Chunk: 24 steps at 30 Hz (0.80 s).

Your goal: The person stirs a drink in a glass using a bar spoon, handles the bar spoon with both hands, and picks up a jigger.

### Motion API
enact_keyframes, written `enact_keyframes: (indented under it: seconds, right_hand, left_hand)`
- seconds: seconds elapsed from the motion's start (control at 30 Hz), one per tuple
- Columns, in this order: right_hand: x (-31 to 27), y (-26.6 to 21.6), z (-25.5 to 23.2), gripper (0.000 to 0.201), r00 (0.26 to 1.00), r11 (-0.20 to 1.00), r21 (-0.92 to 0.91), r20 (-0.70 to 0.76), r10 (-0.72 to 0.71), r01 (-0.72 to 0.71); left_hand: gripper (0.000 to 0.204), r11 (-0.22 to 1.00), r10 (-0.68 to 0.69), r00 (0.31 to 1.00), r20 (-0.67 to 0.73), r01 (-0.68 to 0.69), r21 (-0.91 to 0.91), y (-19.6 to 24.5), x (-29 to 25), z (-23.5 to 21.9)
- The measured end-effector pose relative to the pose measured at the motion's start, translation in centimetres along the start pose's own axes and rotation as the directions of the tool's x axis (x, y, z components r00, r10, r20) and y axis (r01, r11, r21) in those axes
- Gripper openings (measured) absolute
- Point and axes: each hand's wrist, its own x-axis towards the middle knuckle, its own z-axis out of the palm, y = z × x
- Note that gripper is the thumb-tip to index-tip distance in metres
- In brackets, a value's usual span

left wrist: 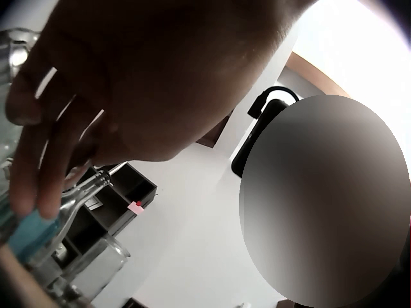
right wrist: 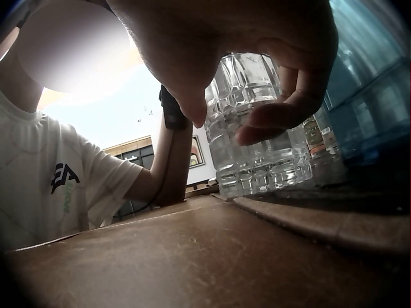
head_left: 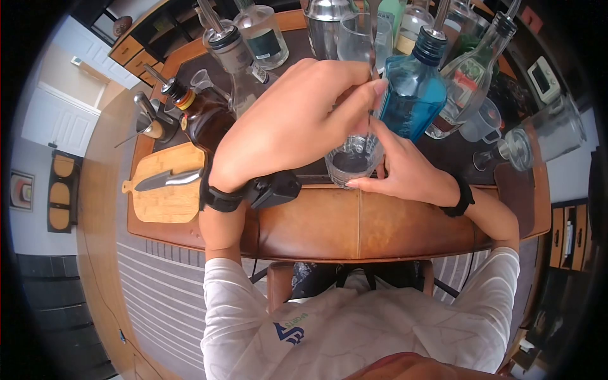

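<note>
In the head view my left hand (head_left: pixel 288 123) pinches the thin twisted stem of a bar spoon (head_left: pixel 373 47) between thumb and fingers. The stem runs down into a clear cut-glass tumbler (head_left: pixel 347 170), which stands near the padded table edge. My right hand (head_left: pixel 418 170) holds this tumbler low on its side, thumb in front. From the right wrist, the faceted tumbler (right wrist: pixel 260 170) shows clear liquid inside, with thumb and fingers around it. The left wrist view shows the left hand (left wrist: pixel 148 83) from below, fingers bent; the spoon is hidden there. A blue bottle (head_left: pixel 411 95) stands right behind the tumbler.
On the left lies a wooden board (head_left: pixel 168 202) with a knife (head_left: pixel 168 180), beside a brown bottle (head_left: pixel 209 114). A metal shaker (head_left: pixel 326 28), a mixing glass (head_left: pixel 354 44) and bottles with pourers crowd the back. At right are a plastic jug (head_left: pixel 482 123) and a glass jar (head_left: pixel 548 136).
</note>
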Motion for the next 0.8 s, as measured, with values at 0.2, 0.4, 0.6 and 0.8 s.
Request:
enact_keyframes:
  seconds: [0.2, 0.4, 0.6, 0.8]
  right_hand:
    - [0.1, 1.1, 0.5, 0.100, 0.988, 0.989, -0.046, -0.061, -0.142, 0.139]
    - [0.0, 0.9, 0.4, 0.102, 1.000, 1.000, -0.012, -0.020, -0.023, 0.023]
    - [0.1, 0.6, 0.2, 0.101, 1.000, 1.000, 0.022, -0.015, -0.020, 0.020]
    - [0.1, 0.7, 0.4, 0.101, 0.998, 0.999, -0.027, -0.035, -0.043, 0.042]
  left_hand:
    - [0.032, 0.995, -0.071, 0.980, 0.187, 0.082, -0.055, 1.0, -0.5, -1.7]
    - [0.033, 0.996, 0.012, 1.000, 0.003, -0.012, 0.088, -0.1, 0.0, -0.4]
    - [0.033, 0.996, -0.063, 0.988, 0.143, 0.072, -0.060, 0.9, -0.4, -1.5]
    - [0.032, 0.999, 0.023, 1.000, 0.017, -0.024, 0.022, -0.4, 0.0, -0.2]
